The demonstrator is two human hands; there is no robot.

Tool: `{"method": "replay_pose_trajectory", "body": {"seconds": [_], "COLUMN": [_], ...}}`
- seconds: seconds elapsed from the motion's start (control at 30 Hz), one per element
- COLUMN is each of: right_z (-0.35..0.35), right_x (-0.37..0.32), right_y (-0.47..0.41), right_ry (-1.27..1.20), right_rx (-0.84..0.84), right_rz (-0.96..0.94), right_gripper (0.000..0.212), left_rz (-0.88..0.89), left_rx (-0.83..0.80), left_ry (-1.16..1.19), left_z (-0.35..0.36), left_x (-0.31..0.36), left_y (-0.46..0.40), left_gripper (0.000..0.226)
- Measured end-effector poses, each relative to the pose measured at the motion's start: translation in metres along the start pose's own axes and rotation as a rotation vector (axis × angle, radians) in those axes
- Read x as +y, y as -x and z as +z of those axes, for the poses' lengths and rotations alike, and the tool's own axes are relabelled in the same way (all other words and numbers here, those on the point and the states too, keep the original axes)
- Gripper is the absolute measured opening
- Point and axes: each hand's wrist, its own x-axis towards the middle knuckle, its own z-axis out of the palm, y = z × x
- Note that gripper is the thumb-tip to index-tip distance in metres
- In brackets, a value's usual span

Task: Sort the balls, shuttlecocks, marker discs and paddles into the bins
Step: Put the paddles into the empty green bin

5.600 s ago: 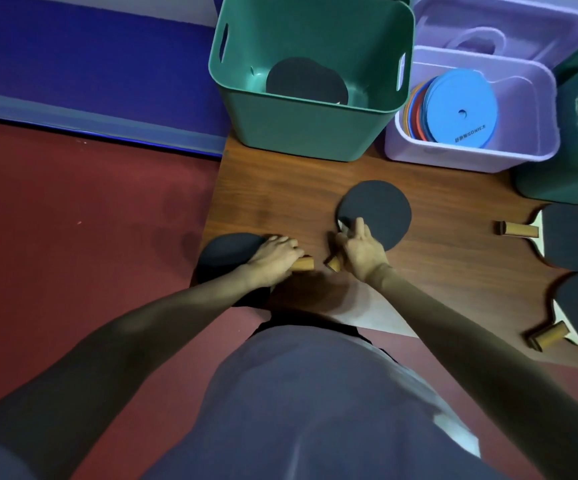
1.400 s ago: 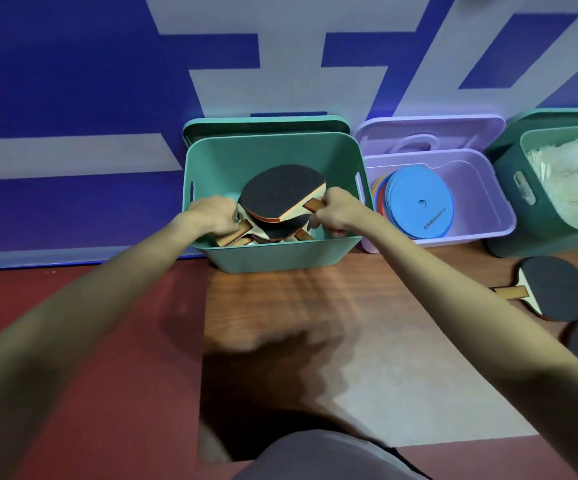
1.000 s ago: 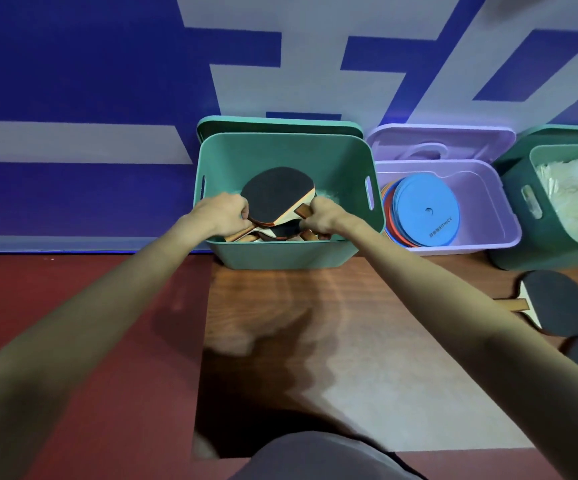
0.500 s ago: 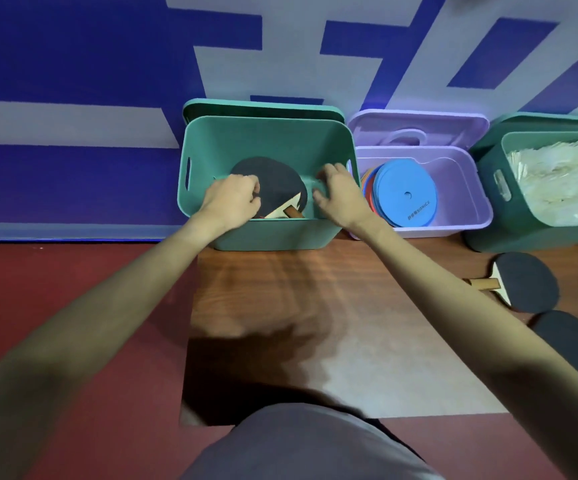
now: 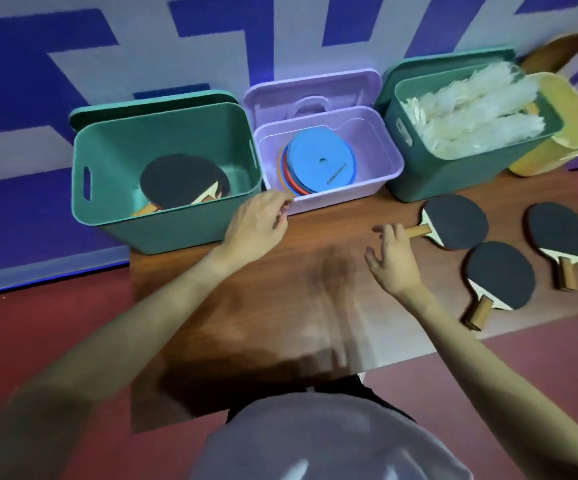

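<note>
Your right hand [image 5: 392,258] covered the end of the nearest paddle's handle [image 5: 418,231]. Far past it, the picture's edge cut off the yellow bin [image 5: 564,133]. By your left hand [image 5: 258,226], the stacked paddles [image 5: 183,181] hid each other.

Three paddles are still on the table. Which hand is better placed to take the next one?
The right hand. Its open fingers reach almost to the wooden handle of the nearest paddle. The left hand is farther away, in front of the green bin.
</note>
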Motion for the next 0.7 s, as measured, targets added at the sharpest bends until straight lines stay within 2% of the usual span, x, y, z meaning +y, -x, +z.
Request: {"method": "replay_pose_trajectory", "body": {"seconds": [0.2, 0.37, 0.53, 0.7], "right_z": [-0.03, -0.047, -0.046, -0.043], "right_x": [0.104, 0.171, 0.213, 0.223], "right_y": [0.037, 0.064, 0.081, 0.081], "right_ry": [0.061, 0.043, -0.031, -0.2], "right_rx": [-0.066, -0.04, -0.105, -0.122], "right_rz": [0.265, 0.628, 0.854, 0.977], "right_gripper": [0.041, 0.041, 0.044, 0.061], "left_rz": [0.035, 0.036, -0.15, -0.338], "left_rx": [-0.269, -0.491, -0.697, -0.685], "left_ry": [0.003, -0.06, -0.076, -0.069], "left_z": [0.084, 0.159, 0.23, 0.272], "left_x": [0.075, 0.137, 0.165, 0.17], "left_y": [-0.035, -0.07, -0.102, -0.119], "left_gripper": [0.03, 0.037, 0.057, 0.062]}}
